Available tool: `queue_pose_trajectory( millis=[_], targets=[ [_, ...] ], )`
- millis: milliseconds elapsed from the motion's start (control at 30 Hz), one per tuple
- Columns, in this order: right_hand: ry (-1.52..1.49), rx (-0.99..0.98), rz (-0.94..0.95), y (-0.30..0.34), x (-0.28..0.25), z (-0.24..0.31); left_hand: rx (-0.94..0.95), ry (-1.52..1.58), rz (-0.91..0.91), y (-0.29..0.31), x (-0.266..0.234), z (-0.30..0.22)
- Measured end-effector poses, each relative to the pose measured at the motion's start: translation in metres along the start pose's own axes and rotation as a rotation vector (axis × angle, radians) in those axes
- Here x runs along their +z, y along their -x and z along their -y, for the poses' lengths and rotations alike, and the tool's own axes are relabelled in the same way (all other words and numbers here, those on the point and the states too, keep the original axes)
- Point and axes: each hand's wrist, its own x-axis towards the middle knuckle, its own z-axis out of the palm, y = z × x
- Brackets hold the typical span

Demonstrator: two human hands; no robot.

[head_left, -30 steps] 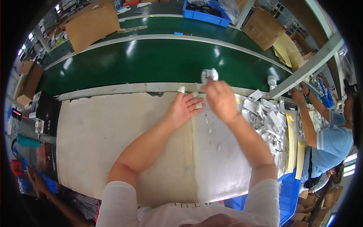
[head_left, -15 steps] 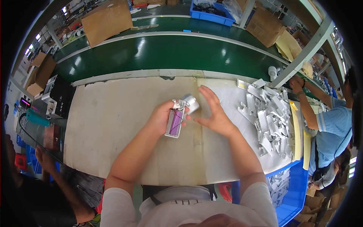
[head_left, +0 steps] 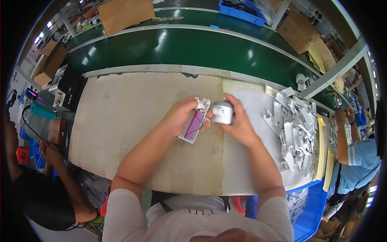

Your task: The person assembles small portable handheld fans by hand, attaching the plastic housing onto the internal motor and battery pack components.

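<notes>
My left hand (head_left: 177,117) is closed round a narrow white plastic housing. Inside its open face lies a purple cylindrical battery (head_left: 196,123), crossed by a thin dark wire. White fittings (head_left: 202,104) stick out at the top of the housing, by my left thumb. My right hand (head_left: 243,126) grips a rounded white-and-grey plastic head (head_left: 223,113), slightly blurred, just to the right of the housing. A small gap shows between the two parts, and whether a wire joins them is unclear. Both hands are above the pale covered table (head_left: 129,121).
A heap of white plastic parts (head_left: 293,133) covers the table's right side, with a blue bin (head_left: 312,213) below it. Beyond the table runs a green belt (head_left: 193,48). A black box device (head_left: 68,90) stands left. Co-workers sit on the left and stand on the right.
My right hand has closed on the rounded head, which has moved right, away from the housing, and turned. The whole view has shifted a little.
</notes>
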Motion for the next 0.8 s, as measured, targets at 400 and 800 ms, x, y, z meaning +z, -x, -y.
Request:
queue_pose_trajectory(
  millis=[400,800],
  targets=[
    [0.771,-0.617,-0.289,-0.014,-0.016,0.008,-0.090,-0.511,-0.065,-0.007,-0.001,0.002],
    [0.104,-0.076,0.016,0.003,-0.026,0.030,0.004,-1.009,0.014,-0.002,0.004,0.006]
  ],
)
